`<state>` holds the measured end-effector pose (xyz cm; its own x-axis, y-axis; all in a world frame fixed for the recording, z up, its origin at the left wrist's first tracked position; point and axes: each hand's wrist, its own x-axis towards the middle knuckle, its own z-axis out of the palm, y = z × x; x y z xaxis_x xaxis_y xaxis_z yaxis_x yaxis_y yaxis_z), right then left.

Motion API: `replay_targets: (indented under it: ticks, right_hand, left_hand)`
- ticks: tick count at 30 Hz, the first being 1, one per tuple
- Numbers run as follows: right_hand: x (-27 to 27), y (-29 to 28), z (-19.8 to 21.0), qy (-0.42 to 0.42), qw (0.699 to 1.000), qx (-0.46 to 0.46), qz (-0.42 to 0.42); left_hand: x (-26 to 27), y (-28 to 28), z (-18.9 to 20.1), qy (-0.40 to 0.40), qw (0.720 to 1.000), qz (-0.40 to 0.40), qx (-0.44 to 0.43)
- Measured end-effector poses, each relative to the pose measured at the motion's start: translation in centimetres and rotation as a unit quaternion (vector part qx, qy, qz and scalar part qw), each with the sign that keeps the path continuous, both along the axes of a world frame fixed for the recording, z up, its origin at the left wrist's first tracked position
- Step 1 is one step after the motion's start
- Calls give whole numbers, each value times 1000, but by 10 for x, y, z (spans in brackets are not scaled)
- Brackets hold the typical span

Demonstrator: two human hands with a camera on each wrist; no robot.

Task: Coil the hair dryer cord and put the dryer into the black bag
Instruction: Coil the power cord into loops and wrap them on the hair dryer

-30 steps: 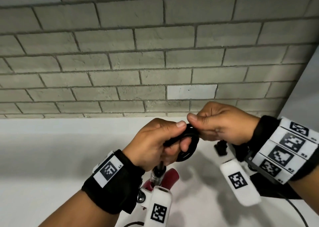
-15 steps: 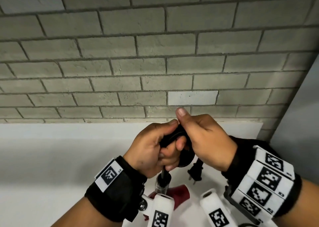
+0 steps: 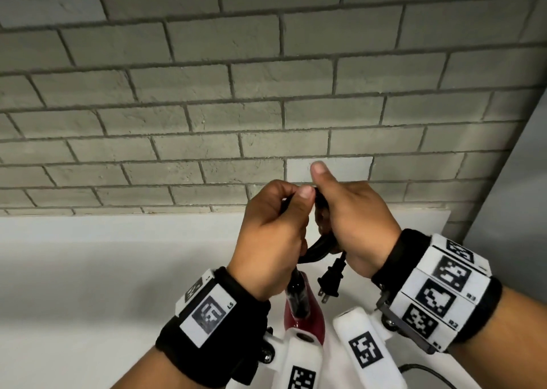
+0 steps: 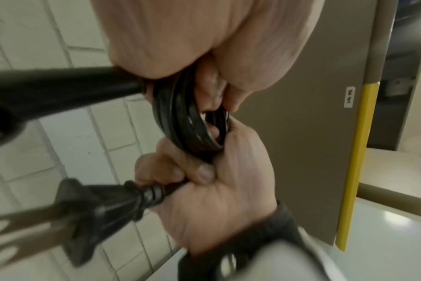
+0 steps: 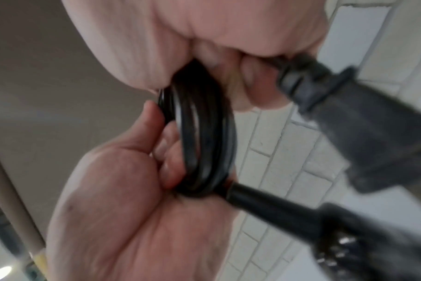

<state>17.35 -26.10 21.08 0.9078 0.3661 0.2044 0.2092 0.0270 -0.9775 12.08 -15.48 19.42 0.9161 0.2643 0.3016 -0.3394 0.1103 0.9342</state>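
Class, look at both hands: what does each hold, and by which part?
Both hold the hair dryer's coiled cord: the left hand grips the loops' one side, the right hand the other, near the dangling plug.

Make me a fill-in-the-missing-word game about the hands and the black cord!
1. Both hands hold the cord, which is wound into a ____.
2. The plug hangs below the ____ hand.
3. The dryer's handle under the left hand is dark ____.
4. The wall behind the hands is built of grey ____.

Missing words: coil; right; red; bricks
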Motion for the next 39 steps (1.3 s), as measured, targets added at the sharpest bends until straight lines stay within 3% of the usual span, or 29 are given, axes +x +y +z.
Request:
replay_targets:
  ticks: [2,4,6,8,9,10,12,13,15,18,22,25,28,34,39]
  right_hand:
    - [1,-13,-7,-6,997,2,82]
    - [4,-31,-18,-37,989,-63,131]
    - [9,-43,-28,-114,961,-219,125]
    - [16,-51,-32,-182,906,-373,87]
    - [18,-51,-32,-183,902,-387,60]
    - [21,-50,-29,-154,920,-360,33]
    - [23,-44,-27,-40,984,-172,-13]
    - [21,-38,-25,11,998,-62,-27]
    - [15,-28,-21,73,993,85,-27]
    - [4,-15,-16,131,974,183,4]
    - [-4,-3,-17,150,965,211,40]
    - [-8,4,-21,101,980,173,8]
    - [-5,7,-23,107,980,165,-16]
    - [0,9,-24,155,966,209,1]
    - [1,9,-24,162,962,216,35]
  left_hand:
    - [1,6,6,5,1000,9,-19]
    - [2,16,9,9,999,8,-44]
    - [3,24,10,14,998,4,-58]
    - [5,26,10,21,998,-2,-64]
    - [5,26,9,25,998,-4,-65]
    - [5,24,8,27,997,-6,-66]
    - [6,20,7,28,998,-7,-63]
    - [7,18,6,29,998,-4,-60]
    - [8,16,6,28,999,12,-45]
    - [10,18,6,24,998,49,-26]
    - [13,16,1,10,996,81,41]
    - [12,15,-1,2,988,107,114]
    - [12,16,-3,5,982,126,141]
    - [14,13,-4,12,986,118,115]
    - [12,15,-3,38,996,65,58]
